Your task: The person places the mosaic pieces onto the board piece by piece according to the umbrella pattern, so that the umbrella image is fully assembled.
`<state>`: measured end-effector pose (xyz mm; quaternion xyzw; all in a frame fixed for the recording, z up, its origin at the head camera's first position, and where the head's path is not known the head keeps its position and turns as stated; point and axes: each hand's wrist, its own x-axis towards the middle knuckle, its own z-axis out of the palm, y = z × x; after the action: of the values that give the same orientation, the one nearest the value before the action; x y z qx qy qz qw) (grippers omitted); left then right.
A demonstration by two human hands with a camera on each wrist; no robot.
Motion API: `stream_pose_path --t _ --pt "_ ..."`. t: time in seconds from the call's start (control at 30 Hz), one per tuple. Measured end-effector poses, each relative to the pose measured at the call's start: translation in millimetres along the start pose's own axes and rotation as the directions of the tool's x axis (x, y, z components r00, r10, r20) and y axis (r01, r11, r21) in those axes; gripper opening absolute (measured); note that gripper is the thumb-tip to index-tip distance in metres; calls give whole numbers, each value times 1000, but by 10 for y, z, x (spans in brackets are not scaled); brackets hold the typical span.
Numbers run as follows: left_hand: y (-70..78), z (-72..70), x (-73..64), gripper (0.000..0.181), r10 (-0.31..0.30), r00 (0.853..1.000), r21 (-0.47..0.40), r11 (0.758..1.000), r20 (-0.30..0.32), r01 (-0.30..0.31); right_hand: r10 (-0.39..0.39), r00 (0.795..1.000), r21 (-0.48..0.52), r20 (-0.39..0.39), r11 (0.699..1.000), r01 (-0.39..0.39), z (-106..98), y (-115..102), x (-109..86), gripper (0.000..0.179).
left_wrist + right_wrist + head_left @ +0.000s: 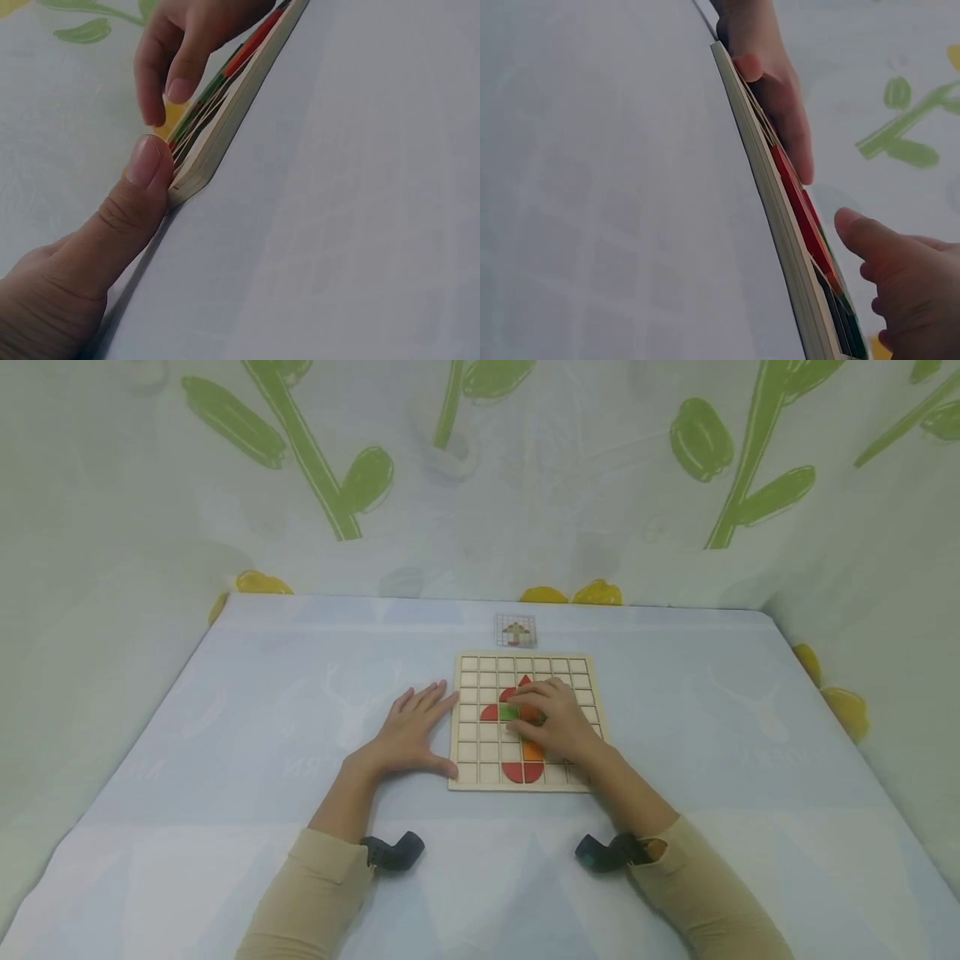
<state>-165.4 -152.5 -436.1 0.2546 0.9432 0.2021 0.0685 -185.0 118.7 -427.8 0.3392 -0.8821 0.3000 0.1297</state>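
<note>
A wooden grid board (pixel 468 750) lies on the table with coloured pieces set in its cells. Along its left edge rests my left hand (pixel 408 735), fingers spread and thumb at the near left corner; in the left wrist view that thumb (pixel 146 161) touches the board's corner. My right hand (pixel 558 718) hovers over the middle of the board, thumb and fingers apart around a green square piece (pixel 508 712). Nothing shows between them in the left wrist view. Red quarter-round pieces (pixel 513 772) sit near the front, below an orange piece (pixel 532 751). The right hand partly hides the pattern.
Behind the board lies a small pattern card (pixel 516 631) showing a grid with a coloured figure. The pale table (pixel 300 652) ends at a white curtain (pixel 525 527) printed with green leaves. A dark camera (pixel 397 852) is strapped on the left wrist, another (pixel 607 853) on the right.
</note>
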Motion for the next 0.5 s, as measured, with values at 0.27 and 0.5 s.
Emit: stream_pose_path --t 0.27,0.5 --pt "-4 6 -1 118 45 998 -32 998 -40 -46 28 999 1 -30 1000 -28 -90 45 -98 49" --pt "30 3 -20 113 23 997 -56 998 -67 -27 91 996 14 4 996 -91 -182 53 -175 59"
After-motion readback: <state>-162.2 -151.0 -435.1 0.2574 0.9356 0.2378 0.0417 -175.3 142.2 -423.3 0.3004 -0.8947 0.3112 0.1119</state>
